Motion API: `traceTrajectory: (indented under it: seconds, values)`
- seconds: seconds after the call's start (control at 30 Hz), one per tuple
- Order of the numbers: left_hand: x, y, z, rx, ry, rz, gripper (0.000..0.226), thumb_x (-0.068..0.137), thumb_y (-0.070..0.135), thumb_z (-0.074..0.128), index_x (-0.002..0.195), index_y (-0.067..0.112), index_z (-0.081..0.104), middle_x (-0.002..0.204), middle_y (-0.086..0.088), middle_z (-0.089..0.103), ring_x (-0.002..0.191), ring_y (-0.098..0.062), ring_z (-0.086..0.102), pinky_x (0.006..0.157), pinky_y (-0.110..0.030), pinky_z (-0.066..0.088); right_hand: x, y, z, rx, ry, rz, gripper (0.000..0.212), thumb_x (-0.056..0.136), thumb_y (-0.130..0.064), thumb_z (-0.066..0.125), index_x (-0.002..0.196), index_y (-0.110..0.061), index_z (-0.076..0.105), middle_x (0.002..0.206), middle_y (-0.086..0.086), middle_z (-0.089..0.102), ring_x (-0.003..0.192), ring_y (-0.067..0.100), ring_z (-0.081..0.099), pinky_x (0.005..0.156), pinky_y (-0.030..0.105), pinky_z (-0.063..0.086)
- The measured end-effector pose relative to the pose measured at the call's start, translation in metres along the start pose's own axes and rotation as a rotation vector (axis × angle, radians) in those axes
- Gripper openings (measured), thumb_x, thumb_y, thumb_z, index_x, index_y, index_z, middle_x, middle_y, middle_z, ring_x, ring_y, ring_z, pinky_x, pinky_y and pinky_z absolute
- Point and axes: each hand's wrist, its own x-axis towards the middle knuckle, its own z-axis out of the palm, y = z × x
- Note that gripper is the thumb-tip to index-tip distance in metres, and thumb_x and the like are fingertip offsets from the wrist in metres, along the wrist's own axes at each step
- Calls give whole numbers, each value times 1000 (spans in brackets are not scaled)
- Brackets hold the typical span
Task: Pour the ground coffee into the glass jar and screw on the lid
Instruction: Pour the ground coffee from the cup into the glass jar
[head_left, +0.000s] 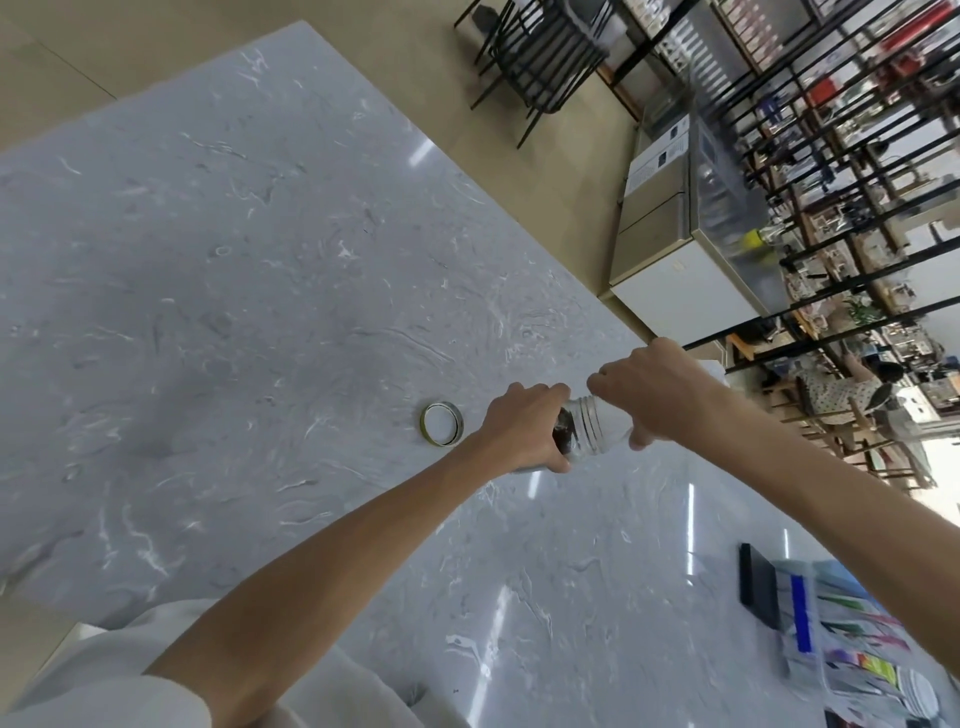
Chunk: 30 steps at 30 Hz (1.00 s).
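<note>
From the head camera, tilted so the room runs diagonally, a grey marbled bench (234, 260) fills most of the frame. Above its near-right part, the two hands meet. The left hand (524, 434) is closed around a container whose body is mostly hidden by the fingers; dark ground coffee (563, 435) shows at its mouth. That mouth is pressed up against the threaded neck of the clear glass jar (597, 428), which is held tipped on its side. The right hand (652, 392) wraps over the jar's body from above, fingers curled down around it, so the jar is lifted off the bench rather than standing on it. Just left of the left hand, the round metal lid (441, 424) lies flat on the bench with its white inner face up, apart from both hands. At the lower right edge, a dark flat object (759, 584) and a clear box of coloured items (852, 644) sit on the bench.
</note>
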Motion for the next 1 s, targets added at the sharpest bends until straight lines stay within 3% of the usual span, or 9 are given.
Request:
traceTrajectory:
  seconds: [0.33,0.5,0.67,0.77,0.87,1.0]
  values:
    - [-6,-11,2,11,-15,-46,89,62,48,87,135,21,45,122,-3,61,109,-31,53,71,-34,35,-1,-5,-2,43,55,-12,58,77,-52,77,120,-22,52,96,-9,59,81,16,62,60,28,34]
    - [-4,-10,-1,24,-27,-43,88,63,48,87,136,20,44,124,-3,61,109,-31,53,71,-34,36,-1,-7,2,60,64,3,57,78,-52,77,120,-22,54,87,-9,51,71,14,50,60,27,33]
    - [-1,-11,1,44,-37,-52,85,63,47,86,132,20,46,122,-3,61,107,-30,54,72,-35,39,0,-3,3,119,51,-12,60,78,-52,76,124,-22,53,105,-9,64,88,17,65,64,28,35]
    - [0,-12,0,54,-36,-48,84,63,47,87,131,20,46,123,-3,62,108,-30,54,73,-35,41,-1,2,3,144,58,8,62,77,-53,77,125,-22,52,107,-9,63,83,16,62,62,28,34]
    - [0,-12,-1,53,-39,-55,83,63,48,87,130,19,47,123,-3,62,108,-30,55,76,-38,46,-1,2,4,105,91,26,61,77,-51,77,123,-22,51,105,-9,60,74,15,50,52,25,26]
    - [2,-14,-3,48,-43,-56,81,63,49,86,127,19,47,121,-3,62,108,-30,55,80,-41,50,-1,1,6,145,81,45,64,76,-52,78,126,-22,50,108,-9,60,77,16,55,57,26,30]
